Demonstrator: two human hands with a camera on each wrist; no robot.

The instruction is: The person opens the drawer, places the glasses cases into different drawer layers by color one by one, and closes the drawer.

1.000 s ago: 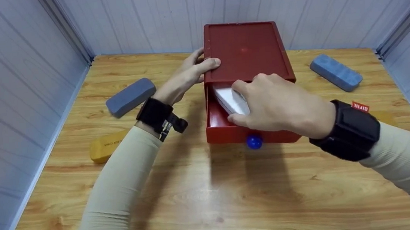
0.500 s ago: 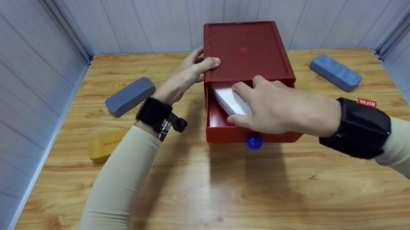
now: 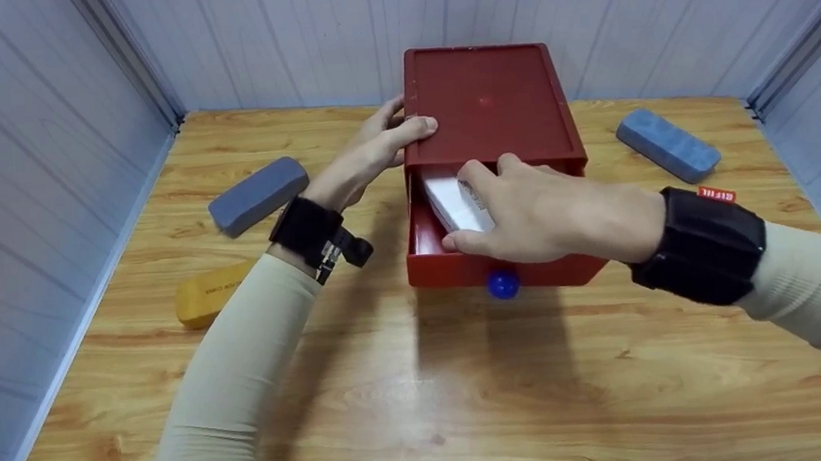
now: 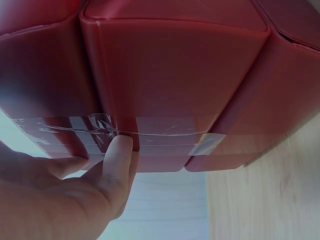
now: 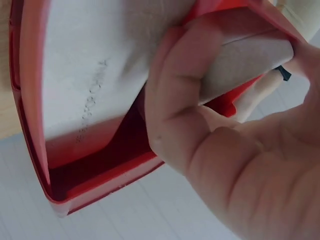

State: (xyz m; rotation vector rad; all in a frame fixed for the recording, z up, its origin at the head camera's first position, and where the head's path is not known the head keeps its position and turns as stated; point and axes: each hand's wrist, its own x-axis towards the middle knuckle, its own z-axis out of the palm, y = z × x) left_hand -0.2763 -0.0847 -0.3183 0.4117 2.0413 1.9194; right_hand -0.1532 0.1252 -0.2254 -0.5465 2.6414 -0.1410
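A red plastic drawer cabinet [image 3: 485, 103] stands near the back wall, its top drawer [image 3: 452, 268] pulled out by a blue round knob [image 3: 503, 285] side. My left hand [image 3: 376, 143] rests on its left side, thumb on the top. In the left wrist view, fairly straight fingertips touch the taped side of the stacked units. Inside the drawer, a white box [image 3: 459, 203] with small dark print lies slanted. My right hand [image 3: 536, 207] reaches in and pinches this box [image 5: 110, 70] between thumb and curled fingers. The box's far end is hidden under the cabinet top.
On the wooden table [image 3: 428, 409] lie a grey-blue block [image 3: 260, 196] and a yellow block [image 3: 209, 293] at left, and a light blue block [image 3: 667, 144] at right. White panel walls [image 3: 287, 39] enclose the back and sides.
The right hand and wrist have shifted slightly, the hand staying at the white box in the drawer. A yellow patch by the right wrist is now hidden. The left hand keeps its place.
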